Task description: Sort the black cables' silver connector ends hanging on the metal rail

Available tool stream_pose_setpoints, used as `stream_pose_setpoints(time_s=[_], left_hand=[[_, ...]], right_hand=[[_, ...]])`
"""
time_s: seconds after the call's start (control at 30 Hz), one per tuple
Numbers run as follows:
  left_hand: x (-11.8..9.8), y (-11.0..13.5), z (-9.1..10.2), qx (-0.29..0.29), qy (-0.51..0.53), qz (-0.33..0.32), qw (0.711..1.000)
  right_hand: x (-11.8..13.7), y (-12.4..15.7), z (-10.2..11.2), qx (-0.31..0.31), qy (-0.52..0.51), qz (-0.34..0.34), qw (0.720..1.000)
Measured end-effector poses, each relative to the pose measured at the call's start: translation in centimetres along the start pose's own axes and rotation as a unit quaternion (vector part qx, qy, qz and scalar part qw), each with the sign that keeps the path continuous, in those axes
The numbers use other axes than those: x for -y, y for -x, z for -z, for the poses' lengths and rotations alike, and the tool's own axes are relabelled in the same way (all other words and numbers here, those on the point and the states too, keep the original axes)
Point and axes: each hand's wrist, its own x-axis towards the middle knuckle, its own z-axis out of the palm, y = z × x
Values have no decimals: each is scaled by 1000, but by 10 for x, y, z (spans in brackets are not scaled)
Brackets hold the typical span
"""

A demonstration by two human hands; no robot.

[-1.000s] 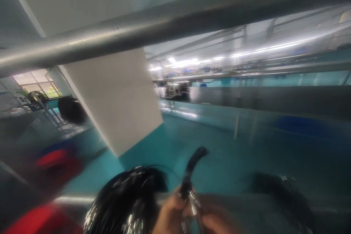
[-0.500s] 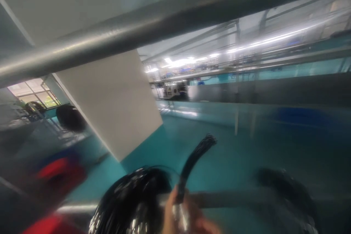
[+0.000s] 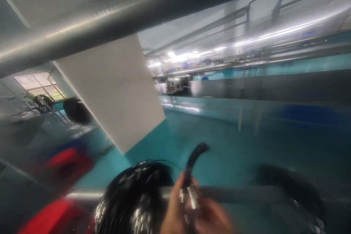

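A bundle of thin black wires (image 3: 195, 160) stands up at the lower middle of the head view, its loose end fanned and bending right. My left hand (image 3: 173, 206) is closed around it from the left side. From the right, my right hand (image 3: 215, 216) is also closed on the bundle, lower down; blur softens its fingers. A shiny, silvery stretch of the bundle shows between the hands. Just left of my left hand, a thick hank of black wires (image 3: 128, 199) hangs over a horizontal metal rail (image 3: 86, 194).
Another black hank (image 3: 292, 186), blurred, hangs at right. A thick metal pipe (image 3: 115, 18) crosses the top, in front of a pale column (image 3: 117, 95). Red objects (image 3: 52, 217) lie at lower left. Long grey benches (image 3: 287, 87) run behind, above a green floor (image 3: 219, 124).
Both hands have risen slightly into view, and less of the wire bundle sticks out above them. The right hand shows more clearly. The whole view has shifted a little.
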Motion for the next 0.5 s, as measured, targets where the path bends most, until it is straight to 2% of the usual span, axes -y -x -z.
stream_pose_setpoints(time_s=[0.13,0.3,0.4,0.5], left_hand=[[0,-8,5,-24,-28,-5,999],[3,-15,12,-20,-54,16,998],[3,-8,11,-16,-73,29,997],[2,10,8,-35,-112,-9,993]], right_hand=[[12,-1,2,-52,-5,-30,998],[24,-1,3,-59,-59,-94,992],[27,1,4,-46,-75,-110,990],[32,5,6,-37,-35,-138,989]])
